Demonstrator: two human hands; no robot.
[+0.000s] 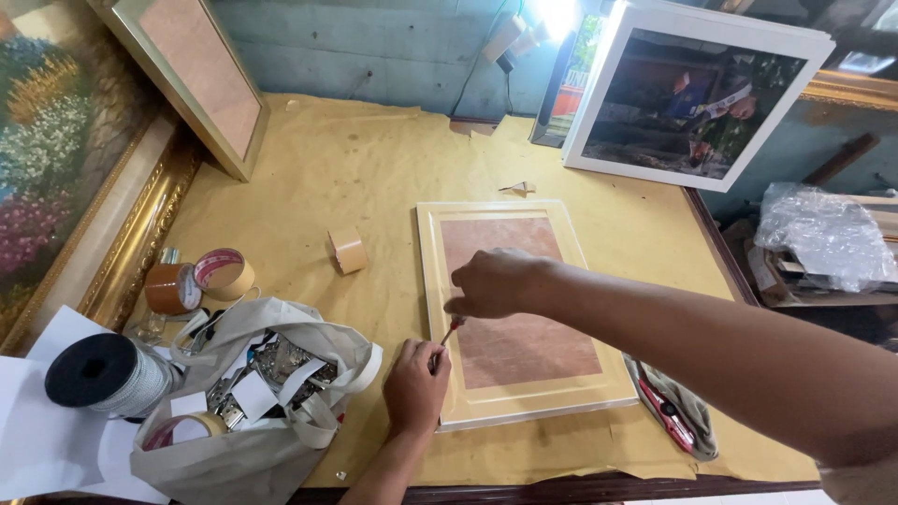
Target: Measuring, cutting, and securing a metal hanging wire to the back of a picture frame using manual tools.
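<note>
- My right hand (494, 283) is curled shut around the red handle of a screwdriver (450, 332), which slants down toward 7 o'clock onto the left rail of the frame (524, 309).
- My left hand (415, 385) lies knuckles up on that same rail, at 7 o'clock from my right hand; its fingers are bent and pinch something at the tool's tip that is too small to make out.
- The frame lies face down in the middle of the counter (374, 178), its brown backing board up, cream border all round.
- A small tape roll (347, 251) stands at 10 o'clock from the frame, apart from it.
- A cloth bag (267, 397) of metal parts and paper slips sits at 9 o'clock from my left hand, just beside it.
- Two wider tape rolls (198, 279) sit at 11 o'clock from the bag, and a black spool (105, 374) at its 9 o'clock.
- A white-framed picture (697, 93) leans at 1 o'clock from the frame, well apart.
</note>
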